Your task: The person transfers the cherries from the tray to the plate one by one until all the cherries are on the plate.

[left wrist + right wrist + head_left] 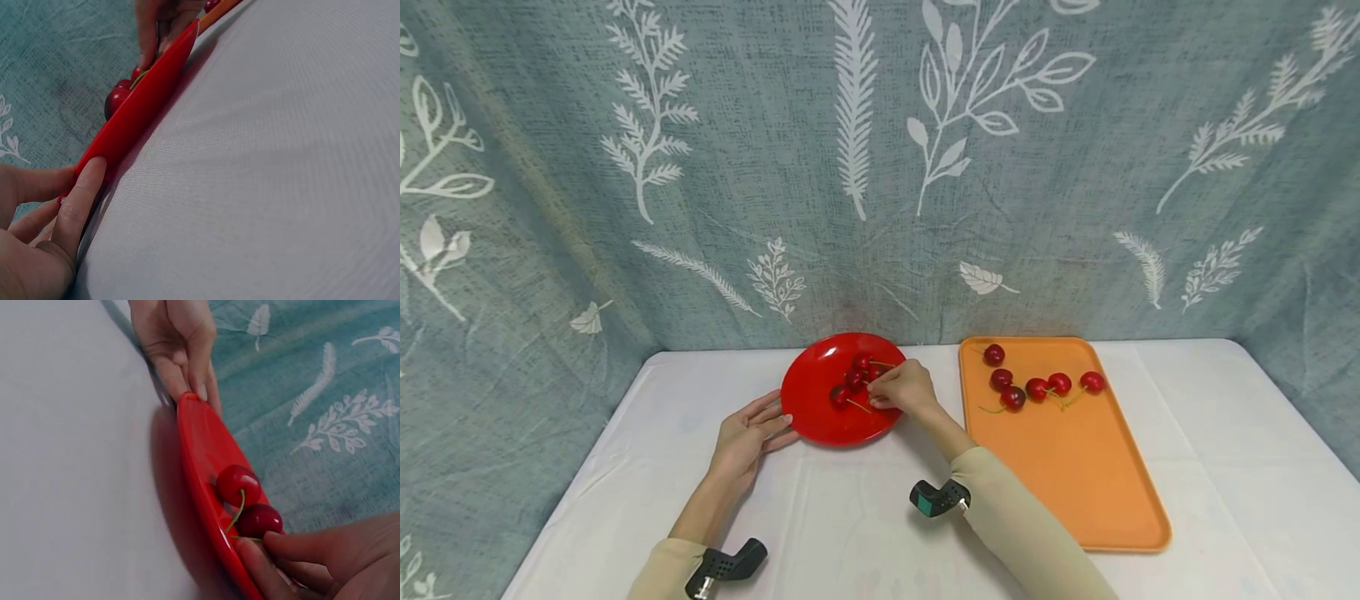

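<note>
A round red plate [816, 421] lies on the white table with several dark red cherries [839, 396] near its middle, some with green stems. My left hand [745, 437] holds the plate's left rim, thumb on top and the other fingers along the side and below. Over the plate's right side, my right hand [906, 387] pinches a cherry [260, 522] at its stem with thumb and fingertips. In the right wrist view a second cherry [239, 485] rests beside it, its stem hanging down. The fingers partly hide the fruit they hold.
An orange tray [1075, 492] stands to the right of the plate. Several cherries [1013, 398] lie in its far half, some joined by stems. A white cloth [850, 525] covers the table, and a blue-green patterned curtain [775, 167] hangs behind it.
</note>
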`<act>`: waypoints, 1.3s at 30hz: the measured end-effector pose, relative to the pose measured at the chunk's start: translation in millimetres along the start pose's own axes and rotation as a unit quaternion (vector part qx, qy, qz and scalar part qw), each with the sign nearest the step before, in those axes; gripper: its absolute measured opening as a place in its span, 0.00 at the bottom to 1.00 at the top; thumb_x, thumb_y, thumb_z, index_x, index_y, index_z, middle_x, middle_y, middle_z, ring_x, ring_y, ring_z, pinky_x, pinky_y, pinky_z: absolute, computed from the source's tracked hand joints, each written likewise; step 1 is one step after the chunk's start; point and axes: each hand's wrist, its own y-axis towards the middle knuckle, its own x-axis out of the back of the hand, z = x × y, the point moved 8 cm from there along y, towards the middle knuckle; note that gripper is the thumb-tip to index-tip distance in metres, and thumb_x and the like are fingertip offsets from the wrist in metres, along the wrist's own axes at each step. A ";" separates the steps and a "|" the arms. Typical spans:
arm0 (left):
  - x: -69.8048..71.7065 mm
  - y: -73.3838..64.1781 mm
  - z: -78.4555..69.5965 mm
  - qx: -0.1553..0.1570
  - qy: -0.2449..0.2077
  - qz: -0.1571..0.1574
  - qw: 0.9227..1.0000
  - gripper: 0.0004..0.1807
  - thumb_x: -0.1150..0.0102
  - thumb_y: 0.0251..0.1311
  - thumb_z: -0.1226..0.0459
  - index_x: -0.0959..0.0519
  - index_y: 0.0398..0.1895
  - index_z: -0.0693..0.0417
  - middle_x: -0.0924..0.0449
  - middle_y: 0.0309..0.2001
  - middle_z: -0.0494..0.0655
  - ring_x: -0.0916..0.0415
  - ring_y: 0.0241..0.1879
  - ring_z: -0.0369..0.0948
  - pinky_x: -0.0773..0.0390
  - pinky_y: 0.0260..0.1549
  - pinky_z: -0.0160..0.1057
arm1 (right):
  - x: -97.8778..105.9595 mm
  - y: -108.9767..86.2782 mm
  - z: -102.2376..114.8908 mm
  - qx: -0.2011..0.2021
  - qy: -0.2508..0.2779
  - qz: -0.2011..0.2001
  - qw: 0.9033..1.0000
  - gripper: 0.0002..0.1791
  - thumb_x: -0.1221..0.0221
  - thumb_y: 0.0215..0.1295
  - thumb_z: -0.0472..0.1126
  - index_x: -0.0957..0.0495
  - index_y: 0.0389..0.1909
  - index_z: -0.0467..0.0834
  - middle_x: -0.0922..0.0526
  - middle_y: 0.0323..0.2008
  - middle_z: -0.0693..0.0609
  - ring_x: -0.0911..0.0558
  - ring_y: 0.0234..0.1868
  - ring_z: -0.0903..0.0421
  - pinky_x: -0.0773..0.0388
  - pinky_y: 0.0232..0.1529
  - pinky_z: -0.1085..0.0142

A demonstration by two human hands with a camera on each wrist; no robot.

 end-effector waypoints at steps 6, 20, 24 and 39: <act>-2.1 -0.1 1.6 0.007 -0.004 0.007 1.000 0.32 0.47 0.67 0.73 0.42 0.74 0.62 0.34 0.67 0.66 0.15 0.43 0.40 0.17 0.42 0.37 | 6.3 -1.6 -1.2 -0.006 -0.008 0.003 1.000 0.06 0.37 0.59 0.25 0.17 0.33 0.23 0.14 0.30 0.35 0.15 0.20 0.55 0.16 0.25 0.70; 1.8 -2.3 1.3 0.009 -0.008 0.003 1.000 0.32 0.46 0.67 0.73 0.42 0.74 0.63 0.35 0.67 0.67 0.15 0.42 0.39 0.17 0.43 0.37 | 19.9 -8.5 15.7 0.025 -0.006 0.016 1.000 0.07 0.37 0.61 0.28 0.17 0.35 0.24 0.14 0.29 0.36 0.13 0.26 0.51 0.15 0.29 0.66; -0.4 -1.1 0.8 0.009 -0.007 0.004 1.000 0.32 0.46 0.67 0.73 0.42 0.74 0.63 0.35 0.67 0.66 0.15 0.42 0.39 0.17 0.43 0.37 | 31.0 -11.0 23.5 0.036 -0.007 0.016 0.999 0.08 0.37 0.61 0.29 0.16 0.36 0.25 0.14 0.30 0.36 0.13 0.27 0.51 0.14 0.31 0.66; 0.3 0.2 1.1 0.013 -0.001 0.001 1.000 0.32 0.46 0.67 0.72 0.42 0.74 0.62 0.35 0.67 0.66 0.16 0.44 0.39 0.17 0.43 0.37 | 105.1 -18.7 36.8 0.028 0.016 -0.010 0.999 0.14 0.40 0.66 0.31 0.20 0.46 0.23 0.15 0.39 0.32 0.12 0.32 0.53 0.15 0.42 0.60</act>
